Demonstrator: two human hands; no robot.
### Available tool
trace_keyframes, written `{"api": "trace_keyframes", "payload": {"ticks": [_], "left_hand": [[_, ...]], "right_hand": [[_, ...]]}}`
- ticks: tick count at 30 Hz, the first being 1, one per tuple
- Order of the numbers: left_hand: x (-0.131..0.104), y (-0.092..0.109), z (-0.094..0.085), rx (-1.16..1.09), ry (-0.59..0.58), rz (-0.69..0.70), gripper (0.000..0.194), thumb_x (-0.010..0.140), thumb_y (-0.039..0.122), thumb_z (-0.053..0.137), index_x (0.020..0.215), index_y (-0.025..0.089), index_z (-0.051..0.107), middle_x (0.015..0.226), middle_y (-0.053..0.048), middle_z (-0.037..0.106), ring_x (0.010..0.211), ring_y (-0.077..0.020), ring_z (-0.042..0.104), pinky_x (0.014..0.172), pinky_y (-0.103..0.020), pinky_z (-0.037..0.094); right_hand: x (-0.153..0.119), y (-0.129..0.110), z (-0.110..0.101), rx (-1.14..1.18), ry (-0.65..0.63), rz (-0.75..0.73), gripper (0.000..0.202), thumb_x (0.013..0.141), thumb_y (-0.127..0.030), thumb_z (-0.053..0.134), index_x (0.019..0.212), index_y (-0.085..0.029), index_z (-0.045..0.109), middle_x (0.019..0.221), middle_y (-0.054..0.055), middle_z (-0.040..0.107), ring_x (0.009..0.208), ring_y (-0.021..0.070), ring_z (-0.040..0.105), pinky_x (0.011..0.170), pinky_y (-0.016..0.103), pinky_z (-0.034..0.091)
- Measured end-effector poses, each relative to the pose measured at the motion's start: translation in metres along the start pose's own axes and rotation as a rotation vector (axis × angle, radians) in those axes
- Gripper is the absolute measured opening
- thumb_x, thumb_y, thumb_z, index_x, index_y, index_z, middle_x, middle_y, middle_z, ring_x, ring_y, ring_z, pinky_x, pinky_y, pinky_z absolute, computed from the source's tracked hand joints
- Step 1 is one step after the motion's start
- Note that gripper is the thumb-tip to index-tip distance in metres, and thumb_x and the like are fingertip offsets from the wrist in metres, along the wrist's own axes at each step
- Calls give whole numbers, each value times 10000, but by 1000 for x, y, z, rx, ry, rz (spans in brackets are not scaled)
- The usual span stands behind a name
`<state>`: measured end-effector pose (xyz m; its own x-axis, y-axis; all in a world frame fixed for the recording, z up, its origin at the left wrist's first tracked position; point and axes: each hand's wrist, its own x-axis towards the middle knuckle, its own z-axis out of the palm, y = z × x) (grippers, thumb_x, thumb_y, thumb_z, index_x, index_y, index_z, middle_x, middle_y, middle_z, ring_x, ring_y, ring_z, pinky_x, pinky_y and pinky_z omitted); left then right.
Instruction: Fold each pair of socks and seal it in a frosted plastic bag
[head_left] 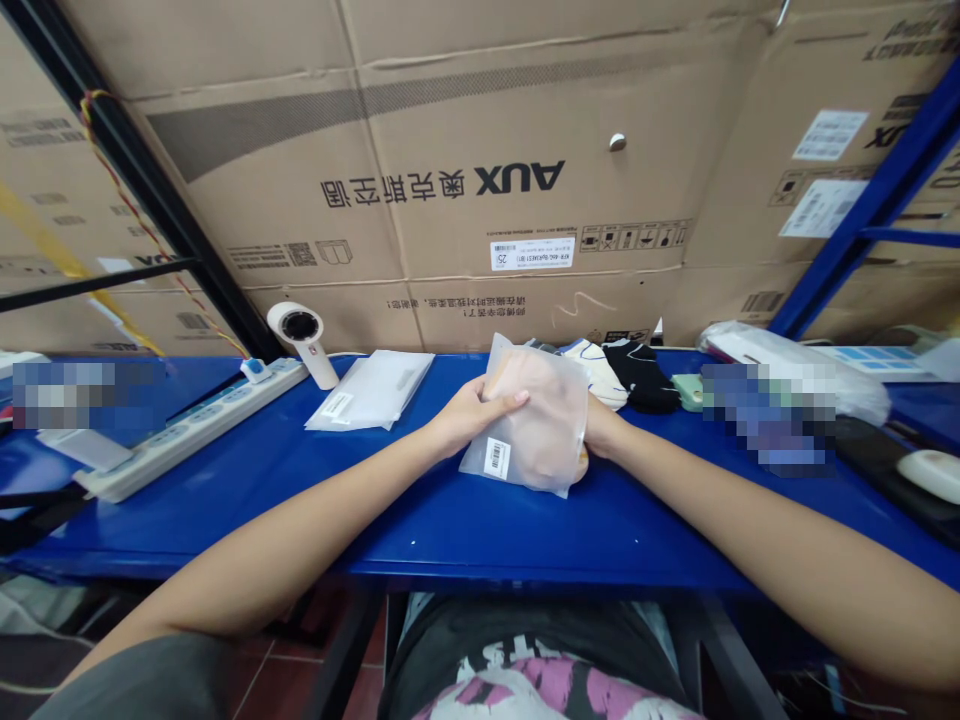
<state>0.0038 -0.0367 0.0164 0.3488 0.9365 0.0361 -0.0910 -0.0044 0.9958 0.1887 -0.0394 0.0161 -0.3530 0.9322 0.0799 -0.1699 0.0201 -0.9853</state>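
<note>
two bare hands meet at a frosted plastic pouch [541, 440] in the head view, tilted over the middle of the blue counter [450, 545]; whether its lower edge touches is unclear. the left hand [474, 412] has its grip clamped on the pouch, thumb across the front; the right hand [601, 428] is mostly hidden at the other side, so i cannot tell how its fingers stand. the slick, thin film could slip or crease, i judge, if that thumb eased off or the hands pulled unevenly. pushed far forward, the pouch could knock the folded black fabric [639, 378] just beyond; dragged left, it could shift the flat white pouch [375, 390].
</note>
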Motion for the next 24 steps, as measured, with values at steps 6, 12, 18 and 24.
{"api": "trace_keyframes", "payload": {"ticks": [6,12,18,24], "left_hand": [[-1,-1,3,-32,-48,-38,554,656,371,879,1111,129,677,1067,-134,738,946,-249,704,925,-395,515],[2,-3,2,-40,11,-35,530,656,379,879,1097,143,701,1073,-118,745,948,-243,704,921,-374,514],[2,-4,5,-77,62,-17,536,725,491,810,1095,118,701,1045,-140,747,912,-242,710,883,-365,523],[1,-4,6,-167,32,-67,523,704,450,838,1087,122,700,1066,-143,743,868,-227,717,839,-356,548]], "right_hand": [[-2,0,3,16,-67,29,362,584,-412,870,842,-193,742,924,118,751,954,331,687,816,459,570],[2,6,3,99,-91,45,416,570,-464,859,845,-181,726,910,117,745,938,335,691,831,480,565],[6,4,-6,-79,5,-97,411,613,-428,851,943,-215,732,996,122,735,1077,360,642,904,497,530],[5,6,-2,1,-20,-82,477,638,-441,819,1042,-215,706,1030,116,736,1100,346,635,941,492,512]]}}
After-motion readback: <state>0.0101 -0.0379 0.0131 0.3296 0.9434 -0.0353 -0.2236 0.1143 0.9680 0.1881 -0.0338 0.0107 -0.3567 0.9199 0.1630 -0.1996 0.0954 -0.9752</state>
